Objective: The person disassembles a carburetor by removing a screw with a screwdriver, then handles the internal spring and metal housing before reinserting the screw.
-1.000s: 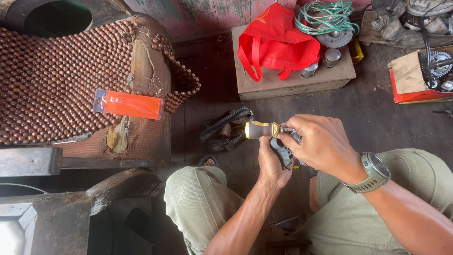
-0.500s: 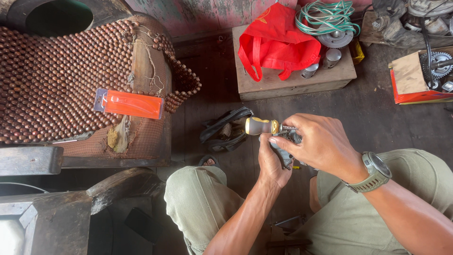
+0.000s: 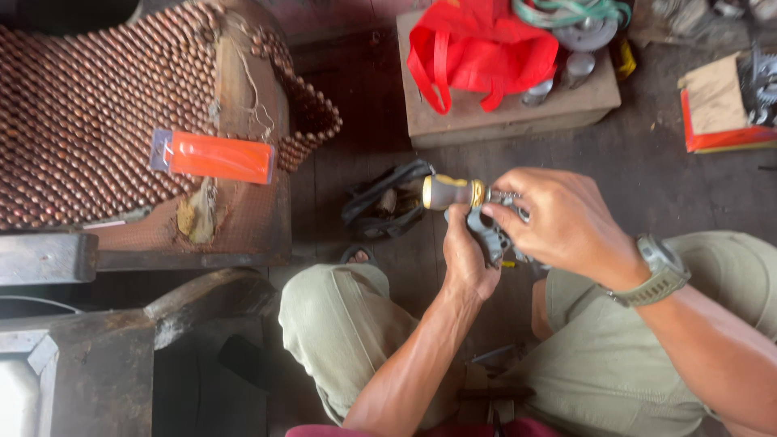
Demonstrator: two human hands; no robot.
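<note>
Now, hands: both meet over the gap between my knees, near the centre of the view
Left hand [image 3: 468, 257]: fingers curled shut around the grey body of a spray nozzle [image 3: 473, 212], gripping it from below
Right hand [image 3: 566, 220]: comes in from 3 o'clock, fingertips pinched on the nozzle's metal part just right of its yellow ring (how tight, I cannot tell)
Spray nozzle: dark tip with yellow bands points toward 9 o'clock, held above the floor
Wristwatch [image 3: 660, 271]: green-grey, on my right wrist
Sandal [image 3: 382, 202]: black, on the floor at 9 o'clock of the nozzle tip, just beside it
Red bag [image 3: 477, 50]: at 12 o'clock, lying on a low wooden block [image 3: 502, 113]
Orange package [image 3: 214, 157]: at 9 o'clock, flat on a beaded seat mat [image 3: 89, 113]
Trousers [image 3: 348, 324]: pale green, both knees at 6 o'clock
</note>
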